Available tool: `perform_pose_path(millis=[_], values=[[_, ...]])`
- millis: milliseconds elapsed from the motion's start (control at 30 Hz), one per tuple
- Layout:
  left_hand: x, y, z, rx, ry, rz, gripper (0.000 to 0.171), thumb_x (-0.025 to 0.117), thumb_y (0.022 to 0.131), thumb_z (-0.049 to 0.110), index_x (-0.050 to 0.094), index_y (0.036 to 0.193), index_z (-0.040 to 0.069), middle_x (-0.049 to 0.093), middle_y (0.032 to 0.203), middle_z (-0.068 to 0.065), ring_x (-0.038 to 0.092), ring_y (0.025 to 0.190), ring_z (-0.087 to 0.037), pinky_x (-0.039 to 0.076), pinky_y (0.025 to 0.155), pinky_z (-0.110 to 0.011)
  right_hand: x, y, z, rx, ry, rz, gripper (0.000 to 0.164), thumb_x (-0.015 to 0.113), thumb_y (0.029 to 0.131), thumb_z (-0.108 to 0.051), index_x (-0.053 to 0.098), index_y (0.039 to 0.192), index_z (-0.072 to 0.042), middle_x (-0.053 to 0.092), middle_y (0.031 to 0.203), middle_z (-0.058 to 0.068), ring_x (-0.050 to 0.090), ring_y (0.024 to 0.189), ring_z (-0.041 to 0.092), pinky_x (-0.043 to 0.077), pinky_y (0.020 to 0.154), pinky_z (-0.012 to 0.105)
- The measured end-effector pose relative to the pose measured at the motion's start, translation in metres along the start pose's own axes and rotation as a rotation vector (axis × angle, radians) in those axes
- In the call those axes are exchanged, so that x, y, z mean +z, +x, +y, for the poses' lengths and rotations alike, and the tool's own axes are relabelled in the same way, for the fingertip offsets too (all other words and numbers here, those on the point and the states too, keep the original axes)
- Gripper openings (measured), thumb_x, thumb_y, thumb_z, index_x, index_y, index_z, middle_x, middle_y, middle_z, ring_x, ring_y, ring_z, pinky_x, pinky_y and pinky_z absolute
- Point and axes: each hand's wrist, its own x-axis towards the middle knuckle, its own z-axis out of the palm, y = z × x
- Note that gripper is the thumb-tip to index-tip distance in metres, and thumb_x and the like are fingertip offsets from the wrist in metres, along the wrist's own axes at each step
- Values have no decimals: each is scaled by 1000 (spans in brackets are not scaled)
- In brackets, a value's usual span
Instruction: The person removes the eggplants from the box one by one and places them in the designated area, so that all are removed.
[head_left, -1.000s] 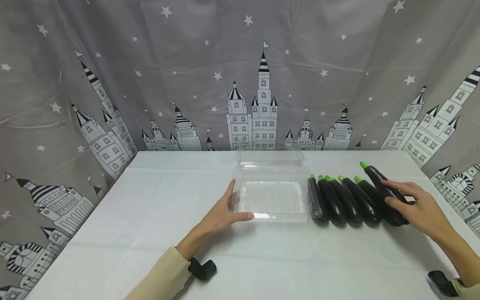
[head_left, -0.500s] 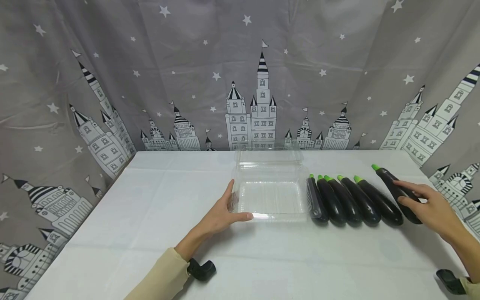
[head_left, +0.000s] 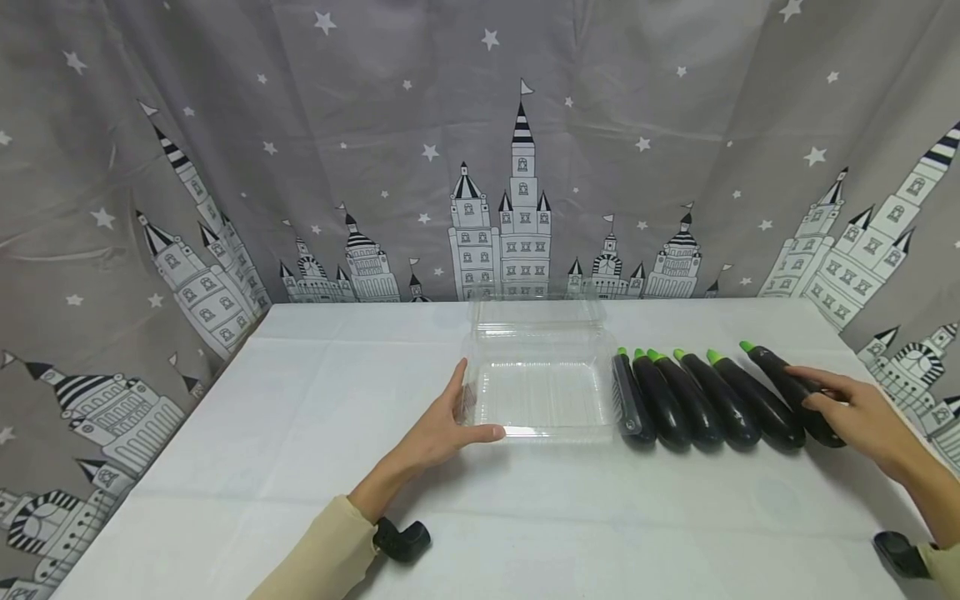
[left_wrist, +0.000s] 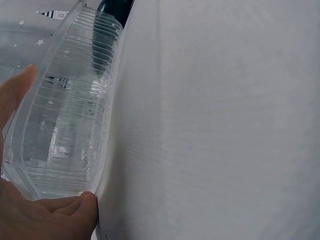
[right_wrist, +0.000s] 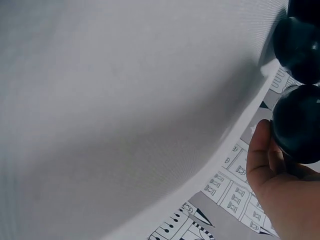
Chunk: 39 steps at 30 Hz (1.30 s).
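Note:
In the head view, a row of several dark eggplants (head_left: 723,404) with green stems lies to the right of a clear plastic clamshell container (head_left: 543,396). My right hand (head_left: 862,417) grips the rightmost eggplant (head_left: 783,383), which lies beside the row, slanting like its neighbour. The right wrist view shows that eggplant's rounded end (right_wrist: 300,125) with my fingers around it. My left hand (head_left: 435,429) rests at the container's front left corner, thumb along the front edge and fingers extended beside the left wall. Up close, fingertips (left_wrist: 89,205) touch the container's end.
The container's lid (head_left: 536,312) stands raised at the back. A white cloth (head_left: 300,467) covers the table, and a grey curtain (head_left: 375,167) printed with castles and stars hangs behind and at both sides.
My right hand has moved the rightmost eggplant off its neighbour to the right, then lowered it beside the row. The left hand and the container stay put.

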Motion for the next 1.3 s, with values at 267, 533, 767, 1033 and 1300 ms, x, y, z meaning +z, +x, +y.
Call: perform_pose_path(millis=[267,533,767,1033,1300], values=[[-1,-1,1,14,8,-9,119,85,77,34,0,160,19,15,162,-17,13,148,-30,13,116,-55,1,2,3,14,18,-39,47,46,100,-8,40,142,12,36,136,45,42,115,57,42,82,60],[-1,-2,1,21,6,-11,118,84,78,32,0,160,18,15,162,-18,13,148,-31,13,116,-55,0,3,3,-12,9,-110,46,49,102,-11,41,141,12,36,138,44,42,117,56,42,84,58],[0,-1,0,16,5,-5,121,85,77,33,-1,160,19,15,162,-17,14,148,-30,12,117,-54,1,3,6,-7,5,-140,50,49,103,-17,40,142,12,36,137,44,43,116,56,41,88,64],[0,-3,2,12,3,-8,121,85,77,34,-2,160,19,12,163,-15,12,148,-28,11,117,-52,0,3,7,-12,-12,-137,51,54,101,-18,41,142,10,44,131,42,52,108,48,51,73,33],[-1,-2,1,20,-2,-11,122,85,76,36,-2,160,18,13,163,-15,12,148,-27,11,117,-53,1,1,7,-41,-19,-97,50,59,99,-15,44,139,11,49,125,43,56,105,50,46,65,18]])
